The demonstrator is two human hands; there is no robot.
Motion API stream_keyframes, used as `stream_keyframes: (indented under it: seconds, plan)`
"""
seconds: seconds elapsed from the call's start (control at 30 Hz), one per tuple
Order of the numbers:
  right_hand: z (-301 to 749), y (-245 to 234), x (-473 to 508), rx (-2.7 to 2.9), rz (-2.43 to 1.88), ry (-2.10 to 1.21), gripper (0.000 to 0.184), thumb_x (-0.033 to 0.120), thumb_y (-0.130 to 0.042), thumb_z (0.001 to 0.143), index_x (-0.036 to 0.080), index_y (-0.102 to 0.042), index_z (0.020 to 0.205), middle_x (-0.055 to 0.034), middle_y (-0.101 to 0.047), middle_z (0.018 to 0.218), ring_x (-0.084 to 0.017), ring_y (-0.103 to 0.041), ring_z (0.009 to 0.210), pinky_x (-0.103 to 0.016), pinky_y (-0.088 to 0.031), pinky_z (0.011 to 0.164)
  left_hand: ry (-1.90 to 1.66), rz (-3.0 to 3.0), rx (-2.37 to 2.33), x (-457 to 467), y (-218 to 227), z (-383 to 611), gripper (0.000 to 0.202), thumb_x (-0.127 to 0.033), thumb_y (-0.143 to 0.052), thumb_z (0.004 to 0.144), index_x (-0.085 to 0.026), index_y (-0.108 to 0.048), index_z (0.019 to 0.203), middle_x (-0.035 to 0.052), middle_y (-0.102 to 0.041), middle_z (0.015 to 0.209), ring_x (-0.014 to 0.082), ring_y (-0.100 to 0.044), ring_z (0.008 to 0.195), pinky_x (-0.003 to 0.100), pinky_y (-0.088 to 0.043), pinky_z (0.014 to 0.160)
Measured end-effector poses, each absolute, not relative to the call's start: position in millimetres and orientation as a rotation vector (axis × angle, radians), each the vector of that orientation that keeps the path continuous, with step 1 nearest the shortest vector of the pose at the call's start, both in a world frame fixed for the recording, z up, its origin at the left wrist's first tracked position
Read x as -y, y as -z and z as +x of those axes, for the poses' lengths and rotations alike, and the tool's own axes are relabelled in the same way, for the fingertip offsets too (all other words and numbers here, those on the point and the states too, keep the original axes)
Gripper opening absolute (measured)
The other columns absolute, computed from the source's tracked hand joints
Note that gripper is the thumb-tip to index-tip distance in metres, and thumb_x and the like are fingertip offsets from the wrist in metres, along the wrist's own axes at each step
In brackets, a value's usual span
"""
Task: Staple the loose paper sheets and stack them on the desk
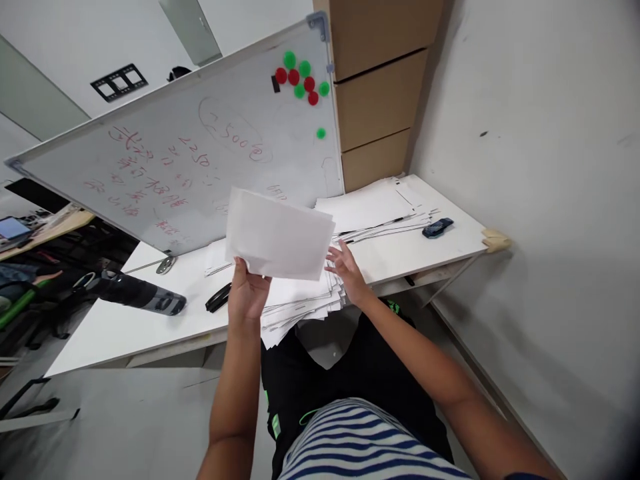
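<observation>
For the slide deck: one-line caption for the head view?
Left hand holds a paper sheet above a paper stack on a white table; right hand touches the stack.

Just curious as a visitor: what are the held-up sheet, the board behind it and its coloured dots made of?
Sheet in the left hand: thin matt white paper, bending slightly. Whiteboard: smooth, faintly glossy coated panel with red marker writing, in a grey frame, probably metal. Dots: likely glossy plastic magnets, red and green.

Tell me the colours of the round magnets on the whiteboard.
Red and green, clearest in the head view: small round magnets on the metal-framed whiteboard.
</observation>
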State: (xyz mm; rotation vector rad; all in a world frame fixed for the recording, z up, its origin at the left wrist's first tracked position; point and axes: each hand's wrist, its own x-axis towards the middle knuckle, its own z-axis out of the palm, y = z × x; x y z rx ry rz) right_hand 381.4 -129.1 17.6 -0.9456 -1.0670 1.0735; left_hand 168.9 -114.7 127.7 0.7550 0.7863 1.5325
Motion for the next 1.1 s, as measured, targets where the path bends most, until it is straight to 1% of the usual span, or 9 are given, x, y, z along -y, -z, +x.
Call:
stream_keyframes:
  seconds: [0.13, 0.2, 0.3, 0.47, 0.57, 0.67, 0.8, 0.97, 1.1]
  plan:
    - [376.2, -38.1, 137.9, 0.926, -1.005, -1.209, 0.057, 0.06, -0.063, 0.082, 0.02, -0.064, 0.124, -0.0092, -0.071, 0.116, -0.025, -0.067, 0.104, -0.035, -0.054, 0.086, -1.499, 0.588, -0.913, 134.1, -94.1, 176.3, 0.029, -0.044, -0.07, 0.084, -0.026, -0.068, 0.107, 0.0047, -0.069, 0.121, 0.0233, -0.055, 0.127, 0.039, -0.05, 0.102]
    - [382.2, -42.1, 138.3, 0.94, -1.083, -1.147, 0.048, 0.057, -0.065, 0.082, 0.016, -0.071, 0.107, -0.0101, -0.074, 0.106, -0.026, -0.068, 0.099, -0.036, -0.055, 0.083, -1.482, 0.575, -1.003, 137.9, -82.4, 171.8, 0.025, -0.042, -0.073, 0.081, -0.027, -0.069, 0.101, 0.0037, -0.07, 0.117, 0.0221, -0.059, 0.121, 0.037, -0.051, 0.098]
    - [392.0, -42.4, 137.9, 1.015, -1.16, -1.049, 0.044, 0.054, -0.064, 0.083, 0.015, -0.072, 0.101, -0.0105, -0.075, 0.102, -0.026, -0.069, 0.095, -0.035, -0.055, 0.08, -1.465, 0.64, -1.079, 140.9, -74.1, 157.6, 0.024, -0.039, -0.076, 0.077, -0.024, -0.069, 0.094, 0.003, -0.072, 0.109, 0.0208, -0.063, 0.114, 0.033, -0.053, 0.092]
    - [394.2, -37.5, 139.5, 1.119, -1.196, -1.071, 0.042, 0.051, -0.062, 0.085, 0.016, -0.072, 0.104, -0.0097, -0.075, 0.098, -0.025, -0.07, 0.087, -0.033, -0.054, 0.071, -1.32, 0.852, -1.078, 142.6, -80.7, 131.8, 0.046, -0.055, -0.072, 0.076, -0.02, -0.07, 0.105, 0.008, -0.073, 0.108, 0.025, -0.066, 0.107, 0.036, -0.054, 0.088]
    - [387.3, -42.4, 141.9, 1.152, -1.111, -1.094, 0.039, 0.049, -0.063, 0.084, 0.017, -0.072, 0.104, -0.0085, -0.075, 0.1, -0.025, -0.069, 0.091, -0.033, -0.054, 0.076, -1.216, 1.044, -1.263, 141.3, -91.8, 123.6, 0.053, -0.049, -0.081, 0.067, -0.014, -0.07, 0.106, 0.0104, -0.074, 0.103, 0.0286, -0.068, 0.102, 0.039, -0.054, 0.088]
    - [377.6, -54.3, 141.4, 1.191, -0.989, -1.106, 0.035, 0.046, -0.067, 0.083, 0.018, -0.072, 0.103, -0.0068, -0.074, 0.101, -0.024, -0.067, 0.094, -0.034, -0.054, 0.081, -1.209, 1.257, -1.358, 136.9, -100.7, 122.0, 0.052, -0.043, -0.085, 0.064, -0.014, -0.072, 0.105, 0.0108, -0.073, 0.106, 0.0294, -0.066, 0.106, 0.038, -0.053, 0.092]
    - [362.0, -59.4, 133.2, 1.237, -0.883, -1.065, 0.031, 0.044, -0.07, 0.079, 0.021, -0.071, 0.1, -0.0056, -0.07, 0.111, -0.022, -0.065, 0.1, -0.032, -0.052, 0.084, -1.301, 1.334, -1.391, 126.0, -91.6, 124.1, 0.048, -0.045, -0.083, 0.066, -0.016, -0.073, 0.103, 0.0098, -0.073, 0.107, 0.029, -0.065, 0.108, 0.039, -0.053, 0.094]
    - [345.2, -39.7, 130.7, 1.204, -1.123, -1.081, 0.034, 0.044, -0.066, 0.079, 0.018, -0.069, 0.102, -0.0071, -0.073, 0.1, -0.025, -0.067, 0.093, -0.036, -0.053, 0.08, -1.356, 1.329, -1.487, 126.1, -61.4, 123.9, 0.047, -0.048, -0.079, 0.069, -0.014, -0.073, 0.101, 0.0115, -0.074, 0.107, 0.0294, -0.066, 0.106, 0.043, -0.052, 0.095]
    - [340.5, -34.4, 143.1, 1.277, -1.194, -0.934, 0.034, 0.042, -0.061, 0.084, 0.019, -0.069, 0.107, -0.0089, -0.073, 0.105, -0.027, -0.067, 0.099, -0.038, -0.052, 0.085, -1.39, 1.328, -1.575, 140.6, -59.4, 119.1, 0.039, -0.042, -0.079, 0.07, -0.016, -0.073, 0.097, 0.0079, -0.075, 0.097, 0.0301, -0.066, 0.106, 0.041, -0.054, 0.091]
